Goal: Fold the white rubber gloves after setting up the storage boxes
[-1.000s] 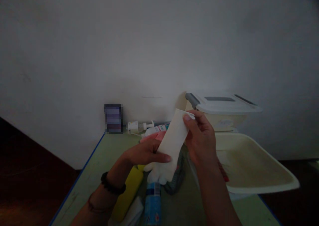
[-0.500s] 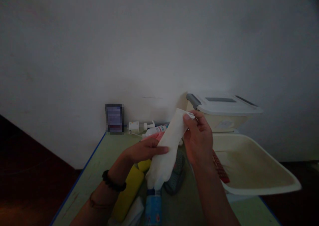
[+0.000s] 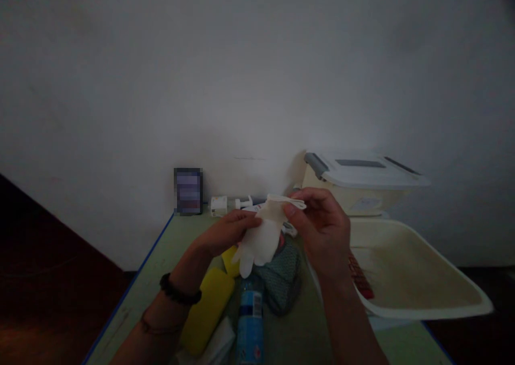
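A thin white glove (image 3: pixel 262 240) hangs between my two hands above the table, its fingers pointing down toward me. My left hand (image 3: pixel 227 232) pinches the glove's left side between thumb and fingers. With thumb and fingertips, my right hand (image 3: pixel 324 231) grips the cuff, which looks folded over at the top. Below the glove lie a blue-labelled bottle (image 3: pixel 251 322), a grey-green cloth (image 3: pixel 280 276) and a yellow sponge (image 3: pixel 208 308). Part of a second yellow item (image 3: pixel 230 260) shows behind the glove's fingers.
To the right stands a cream basin (image 3: pixel 418 268) with a red-brown brush-like item (image 3: pixel 360 274) at its left side. A lidded storage box (image 3: pixel 362 190) is behind it. A blurred upright screen (image 3: pixel 188 192) and a white pump bottle (image 3: pixel 219 205) stand near the wall.
The glove's cuff has come down and folded over, so the glove hangs shorter. My right hand has lowered slightly, and my left hand has moved up a little along the glove.
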{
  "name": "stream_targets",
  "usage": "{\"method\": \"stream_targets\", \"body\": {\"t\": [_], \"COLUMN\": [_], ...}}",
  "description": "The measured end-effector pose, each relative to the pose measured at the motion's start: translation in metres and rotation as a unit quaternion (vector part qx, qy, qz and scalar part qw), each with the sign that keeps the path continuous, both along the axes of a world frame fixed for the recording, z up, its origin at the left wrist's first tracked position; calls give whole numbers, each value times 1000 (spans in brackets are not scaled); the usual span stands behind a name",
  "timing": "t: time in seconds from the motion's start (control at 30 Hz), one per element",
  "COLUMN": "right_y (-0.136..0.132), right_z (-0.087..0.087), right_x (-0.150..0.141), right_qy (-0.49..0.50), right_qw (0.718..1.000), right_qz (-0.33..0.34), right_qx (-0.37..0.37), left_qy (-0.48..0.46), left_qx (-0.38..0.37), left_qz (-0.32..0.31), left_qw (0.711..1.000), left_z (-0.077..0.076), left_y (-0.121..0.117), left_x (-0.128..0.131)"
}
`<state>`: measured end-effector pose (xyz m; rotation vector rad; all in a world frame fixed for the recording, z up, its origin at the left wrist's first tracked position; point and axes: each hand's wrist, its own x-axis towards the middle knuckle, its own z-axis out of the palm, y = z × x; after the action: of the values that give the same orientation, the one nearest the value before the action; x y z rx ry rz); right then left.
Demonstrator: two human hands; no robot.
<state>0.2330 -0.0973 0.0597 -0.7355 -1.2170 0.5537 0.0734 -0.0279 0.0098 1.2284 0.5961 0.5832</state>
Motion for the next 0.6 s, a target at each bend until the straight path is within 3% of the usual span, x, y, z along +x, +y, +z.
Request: {"method": "stream_targets", "body": {"t": [0.27,0.43,0.6], "right_y": [14,16,13], "right_z": [-4,-5,-3], "right_x": [0,1,3], "right_qy": [74,84,66], "right_qw": [996,996,998], "right_qz": [-41,-37,-17], "right_qx": [-27,-23,7], "left_qy": [70,60,39], "left_qx": [43,28,23], "left_qz": [-142,-137,-86], "left_qw": [986,988,995], "left_z": [5,1,5], "left_y": [-8,-10,-8], "left_x": [2,5,2]}}
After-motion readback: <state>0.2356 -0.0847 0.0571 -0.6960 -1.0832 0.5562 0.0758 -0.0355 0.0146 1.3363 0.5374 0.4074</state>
